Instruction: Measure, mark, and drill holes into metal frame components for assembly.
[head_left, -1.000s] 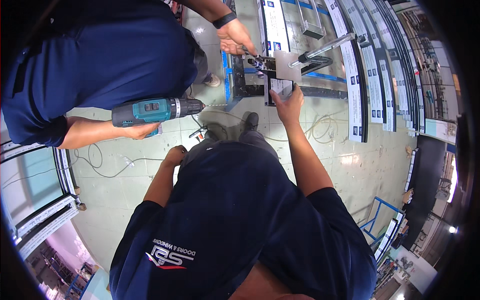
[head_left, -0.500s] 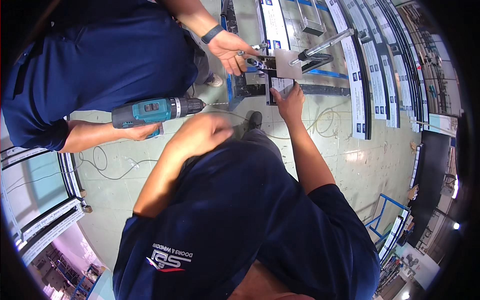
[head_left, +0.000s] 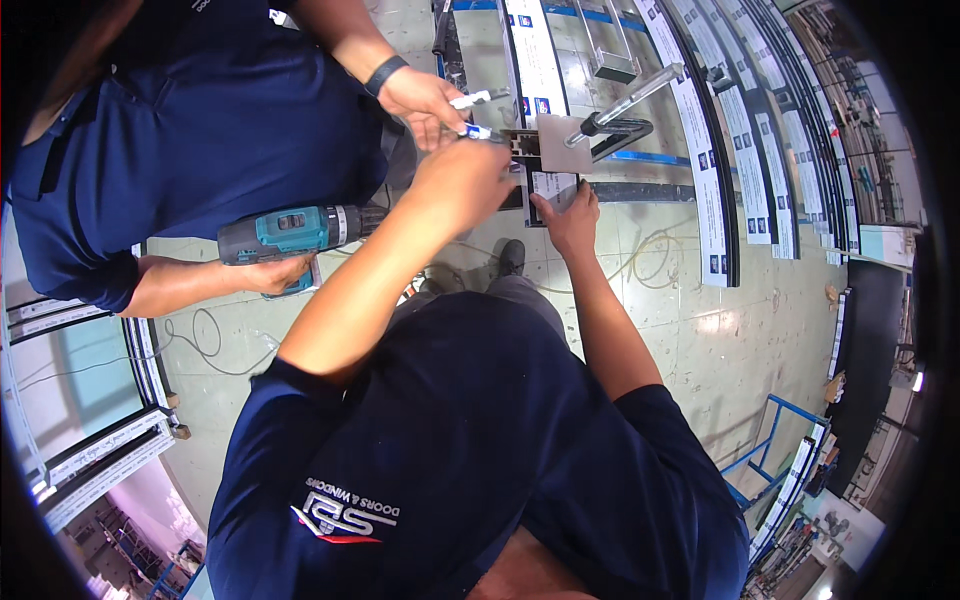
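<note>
My left hand [head_left: 462,182] is stretched forward to the end of a dark frame profile [head_left: 540,185], its back toward me and its fingers hidden. It meets a co-worker's hand [head_left: 425,100], which pinches a small white and blue piece [head_left: 476,130]. My right hand [head_left: 570,218] presses on the near end of that profile, thumb and fingers around it. A bar clamp [head_left: 622,108] holds a grey plate [head_left: 560,142] just beyond.
The co-worker at upper left grips a teal cordless drill [head_left: 290,232] in the other hand. Long dark window profiles with white labels [head_left: 705,170] lie on the tiled floor. A cable [head_left: 215,345] trails at left. A blue stand [head_left: 775,440] is at lower right.
My left arm has swung up from beside my leg to the profile end. The co-worker's hand has come down to meet it. My right hand has stayed on the profile.
</note>
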